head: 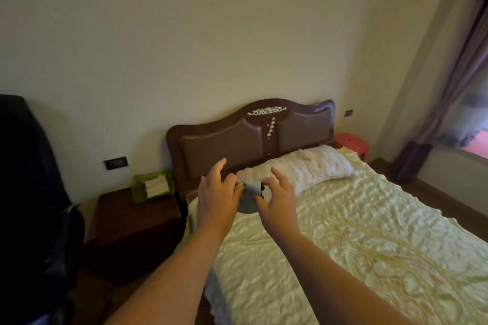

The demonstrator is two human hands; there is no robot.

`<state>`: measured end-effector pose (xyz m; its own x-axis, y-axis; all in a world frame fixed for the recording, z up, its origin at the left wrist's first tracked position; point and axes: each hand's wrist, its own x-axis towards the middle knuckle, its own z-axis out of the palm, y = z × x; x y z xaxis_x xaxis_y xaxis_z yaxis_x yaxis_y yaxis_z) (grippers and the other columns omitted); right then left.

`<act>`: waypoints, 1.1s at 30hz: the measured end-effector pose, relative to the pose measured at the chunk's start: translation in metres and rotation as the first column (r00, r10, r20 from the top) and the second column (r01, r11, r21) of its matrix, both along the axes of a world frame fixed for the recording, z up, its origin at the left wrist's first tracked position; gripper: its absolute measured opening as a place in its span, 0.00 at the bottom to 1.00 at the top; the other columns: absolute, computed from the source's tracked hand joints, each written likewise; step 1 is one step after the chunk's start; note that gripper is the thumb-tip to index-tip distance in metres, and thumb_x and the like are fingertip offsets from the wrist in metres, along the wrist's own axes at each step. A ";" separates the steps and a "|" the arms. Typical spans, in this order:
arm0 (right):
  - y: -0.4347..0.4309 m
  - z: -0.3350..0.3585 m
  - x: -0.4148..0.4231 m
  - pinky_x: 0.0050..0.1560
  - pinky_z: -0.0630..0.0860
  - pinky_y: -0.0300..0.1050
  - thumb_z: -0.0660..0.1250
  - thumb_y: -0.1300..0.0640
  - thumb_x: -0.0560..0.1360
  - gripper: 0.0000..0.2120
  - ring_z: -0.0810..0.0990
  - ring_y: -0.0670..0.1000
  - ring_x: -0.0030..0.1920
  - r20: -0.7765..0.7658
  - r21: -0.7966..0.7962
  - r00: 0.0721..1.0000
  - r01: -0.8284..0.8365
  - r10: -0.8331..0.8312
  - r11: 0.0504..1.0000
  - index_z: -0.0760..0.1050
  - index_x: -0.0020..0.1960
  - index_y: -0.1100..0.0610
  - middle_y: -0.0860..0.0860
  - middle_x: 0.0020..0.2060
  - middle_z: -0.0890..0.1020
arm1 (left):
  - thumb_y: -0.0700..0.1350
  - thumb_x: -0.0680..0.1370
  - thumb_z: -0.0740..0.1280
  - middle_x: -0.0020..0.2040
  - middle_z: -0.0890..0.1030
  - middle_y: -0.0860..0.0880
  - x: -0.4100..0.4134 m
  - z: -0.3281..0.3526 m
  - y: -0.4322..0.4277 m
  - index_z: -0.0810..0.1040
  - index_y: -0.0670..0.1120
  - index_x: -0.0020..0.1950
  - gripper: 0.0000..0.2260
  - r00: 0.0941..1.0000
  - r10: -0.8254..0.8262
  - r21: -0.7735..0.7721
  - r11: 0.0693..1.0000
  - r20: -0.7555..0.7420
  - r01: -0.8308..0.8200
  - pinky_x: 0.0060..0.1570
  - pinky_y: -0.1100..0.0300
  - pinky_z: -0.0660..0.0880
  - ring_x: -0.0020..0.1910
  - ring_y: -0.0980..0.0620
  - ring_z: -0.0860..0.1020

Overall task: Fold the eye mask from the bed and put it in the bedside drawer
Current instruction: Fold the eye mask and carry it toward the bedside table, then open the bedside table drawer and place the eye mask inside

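Note:
A grey eye mask [248, 199] hangs between my two hands above the bed's head end, near the left edge. My left hand [217, 198] pinches its left end with thumb and forefinger, the other fingers spread. My right hand [277, 199] pinches its right end in the same way. Part of the mask is hidden behind my fingers. The dark wooden bedside cabinet [137, 221] stands left of the bed; its front is in shadow and I cannot make out the drawer.
The bed [356, 245] has a pale yellow rumpled cover and a white pillow [303, 169] by the brown headboard [237, 145]. A green tissue box [153, 186] sits on the cabinet. A black chair [29, 206] fills the left. A red stool [352, 144] and purple curtain [449, 103] stand right.

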<state>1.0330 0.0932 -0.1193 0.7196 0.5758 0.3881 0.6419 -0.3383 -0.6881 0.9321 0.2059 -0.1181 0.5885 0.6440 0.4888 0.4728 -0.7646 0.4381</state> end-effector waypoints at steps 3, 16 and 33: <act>0.032 0.000 -0.021 0.59 0.70 0.46 0.71 0.54 0.75 0.08 0.72 0.52 0.65 0.092 -0.036 0.995 -0.044 0.048 0.998 0.78 0.53 0.50 0.48 0.68 0.74 | 0.50 0.82 0.61 0.75 0.66 0.48 -0.028 -0.003 0.037 0.76 0.49 0.50 0.08 0.997 -0.057 0.021 0.998 -0.055 0.058 0.54 0.44 0.77 0.67 0.45 0.73; 0.152 -0.025 -0.073 0.49 0.68 0.42 0.71 0.52 0.72 0.13 0.75 0.47 0.49 0.334 -0.135 0.914 -0.195 0.230 0.972 0.70 0.52 0.44 0.42 0.47 0.79 | 0.49 0.78 0.61 0.48 0.81 0.52 -0.100 -0.010 0.138 0.73 0.54 0.56 0.07 0.953 0.047 0.142 0.990 -0.300 -0.004 0.34 0.50 0.77 0.42 0.48 0.81; 0.340 -0.051 -0.022 0.38 0.77 0.49 0.69 0.55 0.73 0.11 0.82 0.52 0.44 -0.040 -0.254 0.829 -0.549 0.558 0.796 0.74 0.53 0.43 0.47 0.45 0.83 | 0.48 0.79 0.61 0.54 0.80 0.52 -0.071 -0.029 0.294 0.72 0.55 0.61 0.11 0.899 0.154 0.067 0.988 -0.411 -0.138 0.40 0.54 0.74 0.48 0.46 0.80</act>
